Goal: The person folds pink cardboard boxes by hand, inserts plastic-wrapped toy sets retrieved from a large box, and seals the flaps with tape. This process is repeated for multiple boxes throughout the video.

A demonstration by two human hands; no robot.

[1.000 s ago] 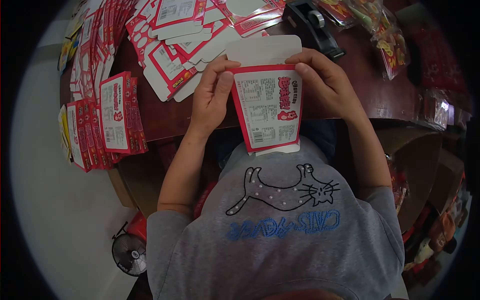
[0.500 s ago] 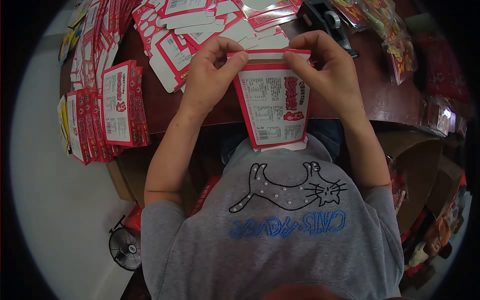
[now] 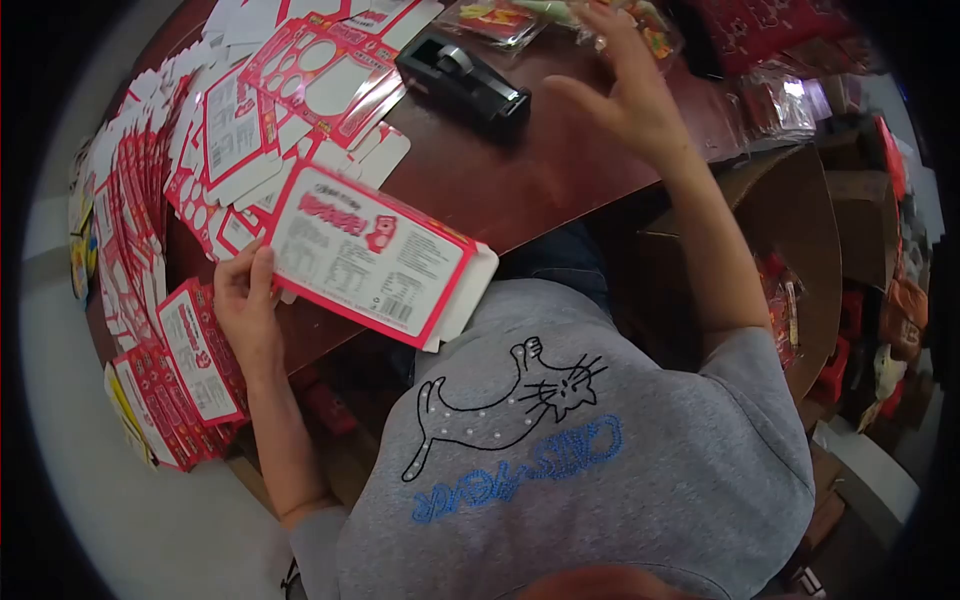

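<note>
One dark red table [image 3: 570, 170], its curved near edge facing a person in a grey shirt [image 3: 600, 460] with a stitched cat figure and blue lettering. One brown cardboard carton [image 3: 805, 225], right of the person and below table level, its interior largely in shadow; a few red-marked packets [image 3: 783, 310] showed beside its lower part. One long row of red-and-white flattened cartons [image 3: 130, 230], packed upright along the table's left side. Several loose carton blanks [image 3: 325, 75], overlapping, some marked with pale rounded shapes. One red-and-white box [image 3: 375, 255], tilted over the table's near edge in front of the person, printed panel uppermost, white end flap extended toward the shirt; contents hidden. One group of formed boxes [image 3: 200, 355], ranged side by side at the near left, contents likewise hidden. One black tape dispenser [image 3: 470, 90], holding a tape roll [image 3: 456, 60]. Two hands, well apart: the left hand [image 3: 250, 300] pinched the box's left edge between thumb and fingers; the right hand [image 3: 625, 95] was raised, fingers spread, beside clear packets [image 3: 655, 42] with coloured contents, whether touching could not be told.
</note>
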